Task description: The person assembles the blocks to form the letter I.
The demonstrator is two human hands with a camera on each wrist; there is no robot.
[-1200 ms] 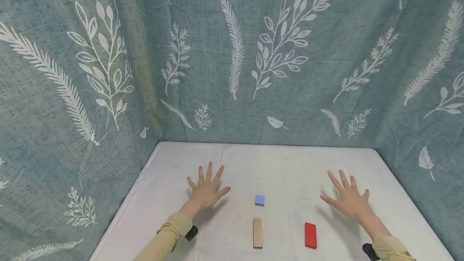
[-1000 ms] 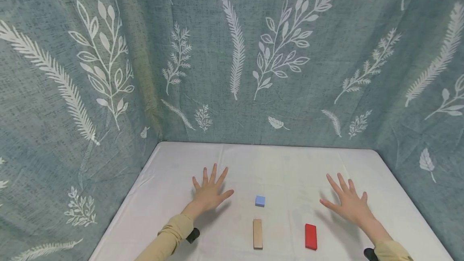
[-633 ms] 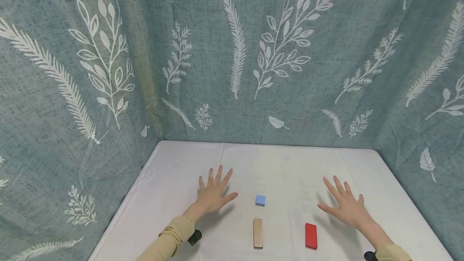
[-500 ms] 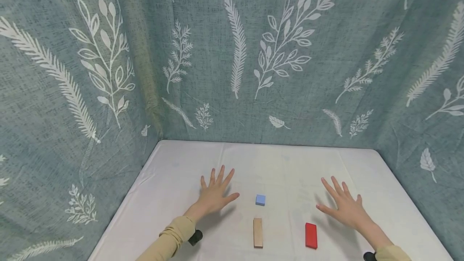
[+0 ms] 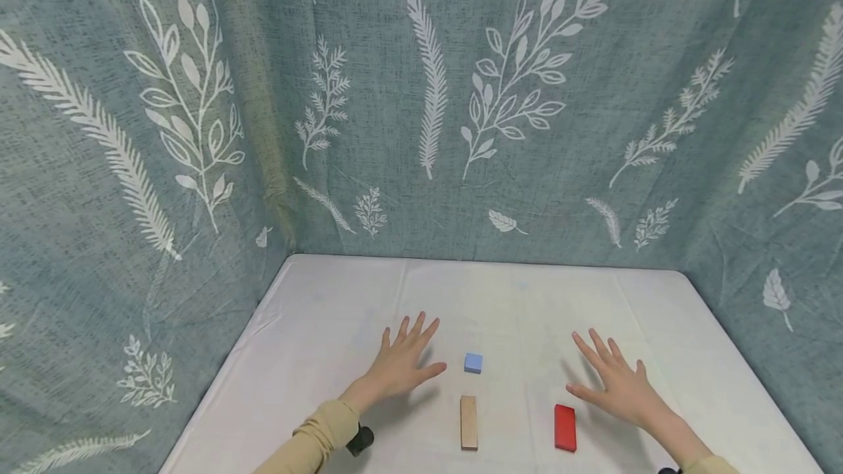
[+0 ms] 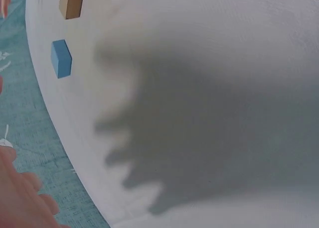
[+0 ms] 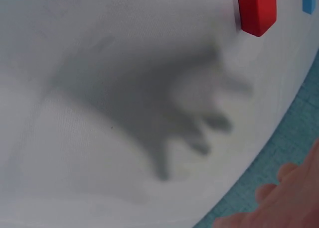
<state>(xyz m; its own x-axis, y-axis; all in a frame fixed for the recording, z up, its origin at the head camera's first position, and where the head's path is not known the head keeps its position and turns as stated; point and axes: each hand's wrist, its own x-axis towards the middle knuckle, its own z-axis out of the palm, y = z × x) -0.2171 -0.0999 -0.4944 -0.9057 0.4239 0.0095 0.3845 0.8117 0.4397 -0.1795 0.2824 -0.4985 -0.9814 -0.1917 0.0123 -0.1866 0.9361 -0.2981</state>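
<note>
Fingers spread, my left hand (image 5: 398, 367) hovers over the white table, left of a small blue block (image 5: 473, 363). It holds nothing, and its shadow falls on the cloth below. My right hand (image 5: 617, 385) is likewise spread and holds nothing, above and to the right of a flat red block (image 5: 564, 428). Between the hands, nearer the front, lies a long plain wooden block (image 5: 468, 423). The left wrist view shows the blue block (image 6: 61, 59) and one end of the wooden block (image 6: 72, 3). In the right wrist view the red block (image 7: 257, 11) is cut by the top edge.
A white cloth covers the table (image 5: 540, 298). Blue-green curtains (image 5: 382, 93) with white leaf prints hang behind it and along both sides. A black wrist device (image 5: 360, 440) sits under the left cuff.
Both hands have drifted inward and slightly toward the front, the left moving right and the right moving left. The three blocks stay where they were.
</note>
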